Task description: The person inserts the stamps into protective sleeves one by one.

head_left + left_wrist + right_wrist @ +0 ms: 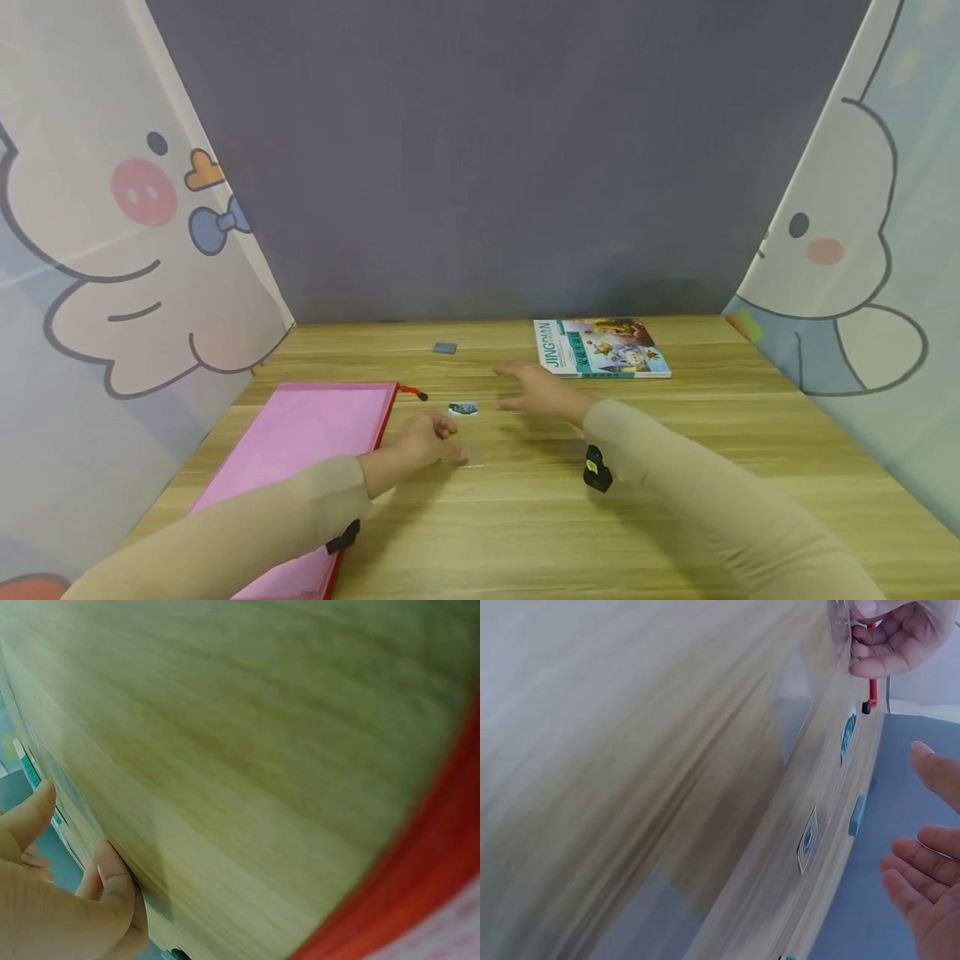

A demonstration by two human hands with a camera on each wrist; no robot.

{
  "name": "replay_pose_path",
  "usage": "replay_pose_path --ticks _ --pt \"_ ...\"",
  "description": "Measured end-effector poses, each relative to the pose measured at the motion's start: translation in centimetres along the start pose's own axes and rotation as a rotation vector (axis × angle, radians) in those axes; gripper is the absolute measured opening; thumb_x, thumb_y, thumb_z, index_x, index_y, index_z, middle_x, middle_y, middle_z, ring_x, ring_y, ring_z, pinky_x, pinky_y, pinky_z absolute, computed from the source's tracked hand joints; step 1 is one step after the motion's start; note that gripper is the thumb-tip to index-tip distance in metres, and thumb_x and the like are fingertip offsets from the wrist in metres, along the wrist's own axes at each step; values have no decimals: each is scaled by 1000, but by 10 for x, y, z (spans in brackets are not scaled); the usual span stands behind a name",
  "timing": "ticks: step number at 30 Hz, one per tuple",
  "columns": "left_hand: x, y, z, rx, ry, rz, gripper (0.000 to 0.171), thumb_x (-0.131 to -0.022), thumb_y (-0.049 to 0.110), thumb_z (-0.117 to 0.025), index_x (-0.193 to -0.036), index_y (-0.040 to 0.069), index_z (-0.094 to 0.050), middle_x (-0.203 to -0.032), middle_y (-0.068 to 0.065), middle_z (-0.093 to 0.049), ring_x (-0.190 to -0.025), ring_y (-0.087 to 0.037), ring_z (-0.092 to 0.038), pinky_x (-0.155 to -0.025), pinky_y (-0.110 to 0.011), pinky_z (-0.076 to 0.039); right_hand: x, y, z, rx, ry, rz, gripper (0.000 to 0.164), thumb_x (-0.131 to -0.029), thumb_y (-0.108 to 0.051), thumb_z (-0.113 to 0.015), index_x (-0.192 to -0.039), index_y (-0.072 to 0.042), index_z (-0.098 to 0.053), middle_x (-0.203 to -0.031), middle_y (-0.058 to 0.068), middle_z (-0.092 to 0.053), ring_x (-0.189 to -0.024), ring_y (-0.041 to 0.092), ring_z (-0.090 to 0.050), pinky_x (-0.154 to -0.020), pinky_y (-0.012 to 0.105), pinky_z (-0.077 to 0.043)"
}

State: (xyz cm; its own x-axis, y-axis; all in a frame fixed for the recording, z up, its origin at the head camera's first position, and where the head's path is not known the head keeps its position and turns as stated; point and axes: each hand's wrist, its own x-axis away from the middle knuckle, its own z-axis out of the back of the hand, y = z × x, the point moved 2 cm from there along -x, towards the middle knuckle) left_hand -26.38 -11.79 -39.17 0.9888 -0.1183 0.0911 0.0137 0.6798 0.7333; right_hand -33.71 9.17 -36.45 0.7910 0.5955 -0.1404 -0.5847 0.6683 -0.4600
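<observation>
In the head view, the person's left hand [422,439], at lower centre, has loosely bent fingers with the thumb apart; the thumb touches or nearly touches a clear piece [474,454] on the tabletop [487,533]. The right hand [540,390], right of centre, is spread wide, seemingly holding nothing. The clear piece's near edge runs left to right; its long axis cannot be told, and no front shows. The printed card [462,409] above it lies lengthwise across the frame.

In the left wrist view, lower left, a gap separates thumb and fingers. The thumb could skid and push the piece along, since it looks thin and flat.

In the right wrist view, a clear sheet [791,701] at upper centre slants steeply, long axis roughly top to bottom. A sleeve could drag such sheets askew, being hard to see against the wood.
</observation>
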Motion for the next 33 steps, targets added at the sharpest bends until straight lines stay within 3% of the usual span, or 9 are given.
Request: replay_pose_path --ticks 10,20,26,33 --pt "5 -2 -7 -23 85 6 29 -70 9 -86 -91 5 -66 -86 -6 -58 -78 -16 -51 -65 -25 -43 -7 -12 -19 -103 -56 -54 61 -90 -26 -70 -141 -1 -47 -140 15 -53 -126 31 -53 -107 45 -45" --pt "4 2 -8 -67 92 -10 23 -71 9 -85 -83 7 -65 -82 -4 -59 -74 -14 -50 -64 -24 -41 -23 -12 -32 -215 -22 -118 56 -89 -21 -71 -135 3 -52 -130 20 -60 -111 31 -62 -95 42 -54" --pt "3 2 -7 -71 90 -17 22 -72 9 -85 -82 6 -66 -79 -4 -59 -73 -13 -49 -63 -23 -40 -28 -13 -36 -251 11 -204 48 -89 -23 -71 -127 3 -58 -122 16 -64 -111 29 -61 -95 41 -53" --pt "3 2 -7 -76 98 -14 23 -70 9 -86 -80 6 -66 -77 -3 -59 -71 -13 -49 -62 -22 -39 -32 -12 -42 -286 7 -275 42 -82 -21 -78 -114 1 -64 -102 9 -66 -92 19 -61 -81 32 -55"
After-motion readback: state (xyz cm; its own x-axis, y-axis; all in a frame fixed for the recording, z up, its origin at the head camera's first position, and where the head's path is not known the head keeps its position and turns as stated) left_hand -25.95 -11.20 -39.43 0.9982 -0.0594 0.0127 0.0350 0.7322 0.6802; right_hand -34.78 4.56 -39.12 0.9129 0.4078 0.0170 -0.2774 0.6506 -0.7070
